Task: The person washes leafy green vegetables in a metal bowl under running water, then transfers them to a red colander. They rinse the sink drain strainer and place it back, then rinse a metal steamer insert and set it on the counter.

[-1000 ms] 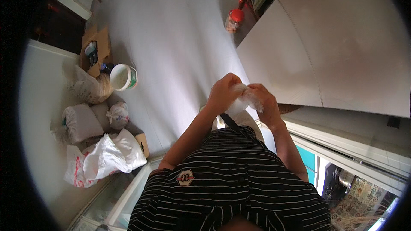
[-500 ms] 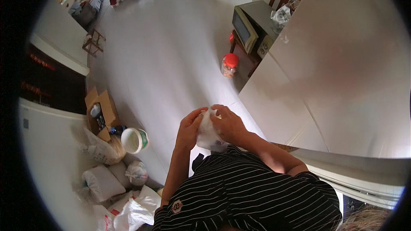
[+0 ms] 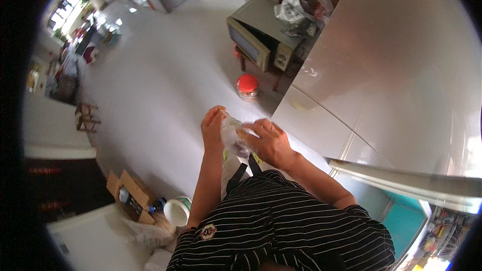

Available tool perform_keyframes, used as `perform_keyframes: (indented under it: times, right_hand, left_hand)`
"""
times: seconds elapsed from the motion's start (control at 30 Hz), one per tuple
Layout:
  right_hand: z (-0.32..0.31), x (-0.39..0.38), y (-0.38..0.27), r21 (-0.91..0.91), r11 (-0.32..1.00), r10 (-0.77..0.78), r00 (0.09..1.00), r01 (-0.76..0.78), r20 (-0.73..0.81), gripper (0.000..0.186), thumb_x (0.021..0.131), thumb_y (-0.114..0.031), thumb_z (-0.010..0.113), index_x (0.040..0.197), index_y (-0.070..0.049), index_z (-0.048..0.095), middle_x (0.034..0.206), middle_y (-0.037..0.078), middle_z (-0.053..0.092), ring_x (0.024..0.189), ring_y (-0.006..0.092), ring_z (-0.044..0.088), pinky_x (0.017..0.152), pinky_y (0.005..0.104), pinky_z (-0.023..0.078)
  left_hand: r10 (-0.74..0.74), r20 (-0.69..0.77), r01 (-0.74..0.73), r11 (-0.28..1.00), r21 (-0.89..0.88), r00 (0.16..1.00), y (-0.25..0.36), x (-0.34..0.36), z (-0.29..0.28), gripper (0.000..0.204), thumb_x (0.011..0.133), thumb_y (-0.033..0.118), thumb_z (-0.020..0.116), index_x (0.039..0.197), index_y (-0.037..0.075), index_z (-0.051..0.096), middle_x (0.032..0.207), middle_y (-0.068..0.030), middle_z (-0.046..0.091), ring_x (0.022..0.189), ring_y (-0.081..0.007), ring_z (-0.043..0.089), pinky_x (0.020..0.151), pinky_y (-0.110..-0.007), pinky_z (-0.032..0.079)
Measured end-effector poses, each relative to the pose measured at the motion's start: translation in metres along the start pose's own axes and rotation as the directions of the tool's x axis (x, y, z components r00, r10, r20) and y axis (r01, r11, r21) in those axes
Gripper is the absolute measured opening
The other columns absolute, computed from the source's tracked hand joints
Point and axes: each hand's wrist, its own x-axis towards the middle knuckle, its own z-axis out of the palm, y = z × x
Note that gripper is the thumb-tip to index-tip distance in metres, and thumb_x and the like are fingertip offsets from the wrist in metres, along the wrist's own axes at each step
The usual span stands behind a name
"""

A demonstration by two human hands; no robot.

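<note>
"So, where is the clear plastic bag (image 3: 231,135)?"

"Between the person's two hands, in front of the black-and-white striped shirt (image 3: 286,216) and well above the pale floor (image 3: 160,85)."

"And how is it gripped?"

"The left hand (image 3: 213,128) has its fingertips pinched on the bag's upper edge. The right hand (image 3: 268,143) touches the other side with bent fingers, but these are blurred, so I cannot tell whether they are clamped on the film or merely rest against it."

"Is anything inside?"

"Something darker shows faintly through the lower part; I cannot tell what."

"What stands round about?"

"Beyond the hands, a clear jar with a red lid (image 3: 247,86) is on the floor. Past it, a microwave oven (image 3: 253,45) has its door ajar and a white carrier bag (image 3: 290,11) on top. At lower left, an open cardboard box (image 3: 142,190) sits just beside a white bucket (image 3: 175,214); a wooden stool (image 3: 88,118) stands farther off."
</note>
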Motion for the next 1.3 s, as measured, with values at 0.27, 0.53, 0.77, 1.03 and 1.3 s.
perform_keyframes:
  times: [0.27, 0.53, 0.77, 1.03, 1.3]
  right_hand:
    - [-0.034, 0.032, 0.04, -0.572, 0.805, 0.216, 0.976, -0.159, 0.032, 0.053, 0.074, -0.019, 0.052, 0.127, -0.016, 0.046, 0.123, 0.014, 0.048, 0.12, 0.0256, 0.039, 0.106, 0.0454, 0.023]
    - [-0.057, 0.119, 0.079, -0.95, 0.215, 0.819, 0.488, 0.225, 0.301, 0.035, 0.082, -0.023, 0.052, 0.112, -0.007, 0.058, 0.123, 0.011, 0.05, 0.12, 0.0273, 0.039, 0.103, 0.0445, 0.019]
    - [-0.02, 0.103, 0.03, -0.99, 0.117, 0.752, 0.658, -0.077, 0.037, 0.015, 0.076, -0.018, 0.055, 0.082, -0.008, 0.065, 0.082, 0.008, 0.059, 0.089, 0.0238, 0.051, 0.084, 0.0425, 0.034]
    - [0.083, -0.1, -0.118, 0.045, -0.147, 0.987, -0.144, -0.988, 0.071, 0.039, 0.088, -0.043, 0.048, 0.107, -0.01, 0.058, 0.101, 0.012, 0.061, 0.088, 0.0242, 0.059, 0.075, 0.0355, 0.047]
    - [0.093, -0.179, -0.172, 0.956, 0.127, 0.924, -0.383, 0.265, -0.017, 0.048, 0.091, -0.039, 0.041, 0.13, -0.011, 0.038, 0.126, 0.012, 0.048, 0.11, 0.0287, 0.05, 0.086, 0.0473, 0.045]
  left_hand:
    - [0.018, 0.421, 0.08, 0.974, -0.213, 0.907, 0.033, 0.099, 0.022, 0.01, 0.092, 0.018, 0.047, 0.096, 0.009, 0.046, 0.083, -0.0069, 0.056, 0.077, -0.0163, 0.055, 0.088, -0.038, 0.045]
    - [-0.426, 0.473, 0.586, 0.765, -0.266, 0.771, 0.048, 0.158, -0.041, 0.012, 0.09, 0.017, 0.049, 0.083, 0.009, 0.052, 0.061, -0.0021, 0.05, 0.051, -0.0131, 0.049, 0.05, -0.026, 0.046]
    - [-0.514, 0.428, 0.503, 0.851, 0.15, 0.743, -0.009, 0.157, -0.156, 0.033, 0.089, 0.034, 0.043, 0.091, 0.005, 0.057, 0.083, -0.0054, 0.059, 0.073, -0.0195, 0.058, 0.062, -0.033, 0.05]
    - [-0.562, 0.793, 0.807, 0.568, 0.165, 0.234, -0.07, 0.181, -0.136, 0.07, 0.077, 0.045, 0.056, 0.128, 0.0, 0.037, 0.124, -0.0206, 0.045, 0.112, -0.0357, 0.047, 0.095, -0.045, 0.039]
    - [-0.468, 0.883, 0.756, 0.572, 0.317, -0.016, 0.063, 0.087, 0.181, 0.025, 0.084, 0.024, 0.056, 0.102, 0.005, 0.057, 0.09, -0.0079, 0.06, 0.083, -0.0199, 0.059, 0.072, -0.032, 0.051]
